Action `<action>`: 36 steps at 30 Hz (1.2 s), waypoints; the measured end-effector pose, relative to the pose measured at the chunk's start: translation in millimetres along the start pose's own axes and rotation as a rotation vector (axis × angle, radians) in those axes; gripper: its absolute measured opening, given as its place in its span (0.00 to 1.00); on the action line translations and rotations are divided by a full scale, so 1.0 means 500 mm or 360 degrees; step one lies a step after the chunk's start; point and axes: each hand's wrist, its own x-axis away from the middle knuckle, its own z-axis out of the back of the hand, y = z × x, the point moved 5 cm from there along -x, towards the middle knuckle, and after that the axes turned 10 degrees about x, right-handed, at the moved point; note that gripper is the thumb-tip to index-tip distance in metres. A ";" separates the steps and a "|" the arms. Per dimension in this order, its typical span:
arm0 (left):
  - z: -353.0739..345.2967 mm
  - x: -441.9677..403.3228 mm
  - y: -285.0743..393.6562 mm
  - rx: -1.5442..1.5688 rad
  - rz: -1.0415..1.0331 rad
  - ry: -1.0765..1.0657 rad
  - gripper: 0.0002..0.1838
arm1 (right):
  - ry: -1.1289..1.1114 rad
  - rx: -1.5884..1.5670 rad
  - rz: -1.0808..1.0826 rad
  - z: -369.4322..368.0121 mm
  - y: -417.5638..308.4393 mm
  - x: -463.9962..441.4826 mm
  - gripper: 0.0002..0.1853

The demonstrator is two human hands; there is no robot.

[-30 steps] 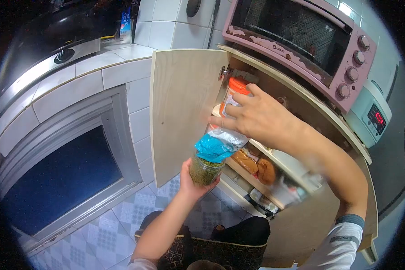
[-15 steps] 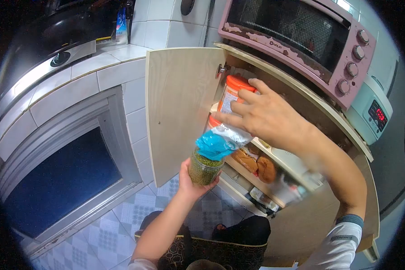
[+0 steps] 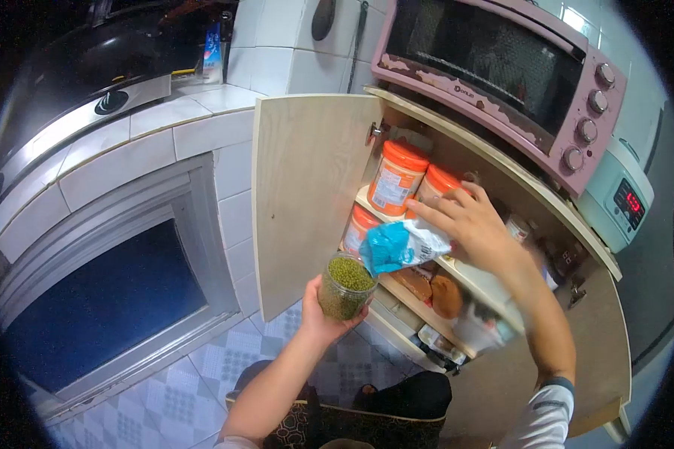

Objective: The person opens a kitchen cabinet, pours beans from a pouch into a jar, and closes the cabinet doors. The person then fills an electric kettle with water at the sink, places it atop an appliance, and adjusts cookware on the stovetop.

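My left hand (image 3: 328,316) is wrapped round a clear jar (image 3: 342,301) of green mung beans, filled close to its rim and held fairly upright with its mouth uncovered. To its upper right, my right hand (image 3: 478,228) grips a blue and white plastic bag (image 3: 398,245) by its white end. The bag's blue end points down and left, right beside the jar's rim. My right thumb and part of the grip are hidden behind the hand and the bag.
Behind the hands is a cupboard with its door (image 3: 314,202) swung open. Orange-lidded tubs (image 3: 401,178) stand on its shelves, and brown items (image 3: 446,297) lie lower down. On top sit a pink toaster oven (image 3: 487,67) and a green cooker (image 3: 623,194). A stove (image 3: 75,82) is at left.
My right hand has moved right and down, taking the bag off the jar's mouth so the beans now show. The jar has shifted slightly right, still in my left hand.
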 end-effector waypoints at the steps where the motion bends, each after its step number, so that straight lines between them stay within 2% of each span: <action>1: 0.002 0.000 0.001 -0.0020 0.0021 -0.0040 0.30 | -0.0044 -0.0065 -0.0070 -0.002 0.001 0.007 0.38; 5: 0.009 -0.001 0.002 -0.0006 0.0014 0.0032 0.30 | 0.0064 -0.0053 -0.0092 0.007 -0.003 0.014 0.39; 8: 0.007 -0.003 0.000 0.0032 0.0034 0.0001 0.30 | 0.0191 0.0065 -0.0082 0.003 -0.004 0.014 0.33; 10: 0.003 -0.001 0.001 -0.0036 -0.0048 0.0092 0.31 | 0.0228 0.0366 0.0110 0.001 -0.016 0.008 0.26; 13: 0.013 -0.008 -0.002 -0.0044 0.0023 0.0027 0.31 | 0.0329 0.0511 0.0211 0.021 -0.030 -0.006 0.23; 21: 0.007 -0.004 -0.001 0.0019 0.0007 0.0039 0.32 | 0.0537 0.0696 0.0333 0.038 -0.050 -0.012 0.24; 29: 0.011 -0.004 0.003 -0.0056 0.0017 -0.0040 0.32 | 0.0528 0.0593 0.0182 0.028 -0.037 -0.005 0.23; 31: 0.010 -0.001 0.002 -0.0043 -0.0013 0.0063 0.32 | 0.0525 0.0563 0.0187 0.011 -0.027 0.005 0.24; 33: 0.001 0.004 0.001 -0.0041 -0.0013 0.0068 0.31 | 0.0643 0.0145 -0.0163 0.000 0.009 0.027 0.30; 34: -0.003 0.006 0.002 -0.0038 -0.0020 0.0079 0.29 | 0.0642 0.0161 -0.0168 -0.020 0.009 0.042 0.30; 36: -0.008 0.011 0.004 -0.0054 -0.0019 0.0078 0.29 | 0.0957 -0.0343 -0.0534 -0.066 0.024 0.093 0.39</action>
